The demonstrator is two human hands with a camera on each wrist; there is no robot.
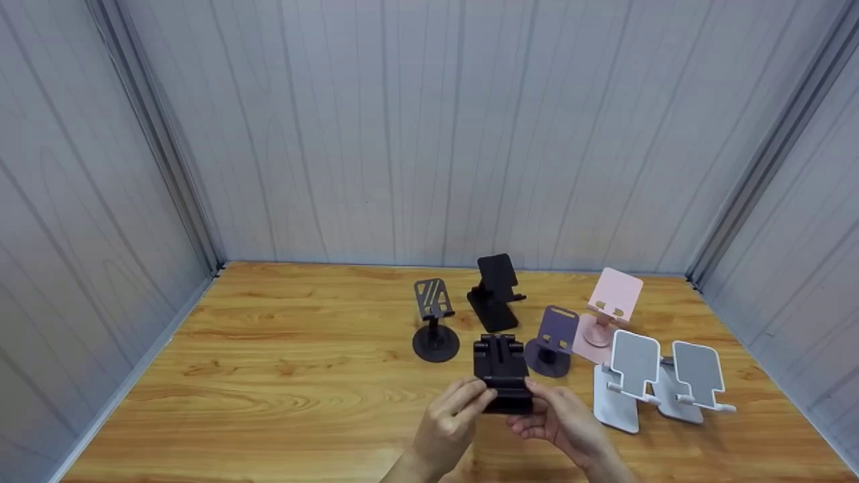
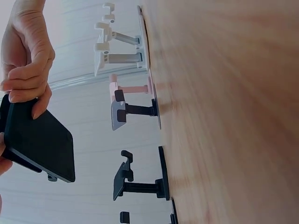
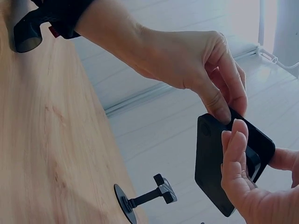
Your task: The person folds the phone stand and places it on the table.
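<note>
Head view gives me the black folding stand (image 1: 503,365) at lower centre, a little right of the middle, held up off the wood between both hands; my left wrist feed shows a gap between it and the tabletop (image 1: 288,376). The left hand (image 1: 446,422) grips the near left edge, fingers bent over the top, while the right hand (image 1: 560,419) has its thumb on the near right edge and its fingers curled below, so both grips are drawn in to the stand's thickness. Just right of it in the frame is the purple stand (image 1: 558,329), its closest neighbour on that side; above it I see the upright black stand (image 1: 496,276), and to its left the dark grey stand (image 1: 436,343) on a round base. Farther right sits the pink stand (image 1: 616,293), with the left white stand (image 1: 634,365) and the right white stand (image 1: 698,376) below it; I can't tell whether their bases touch. My widest room is on the left, where wood runs to the left wall (image 1: 74,235); a narrower strip separates the right white stand from the right wall (image 1: 798,255). The tabletop's far edge meets the back wall (image 1: 402,134) just below mid-frame.
</note>
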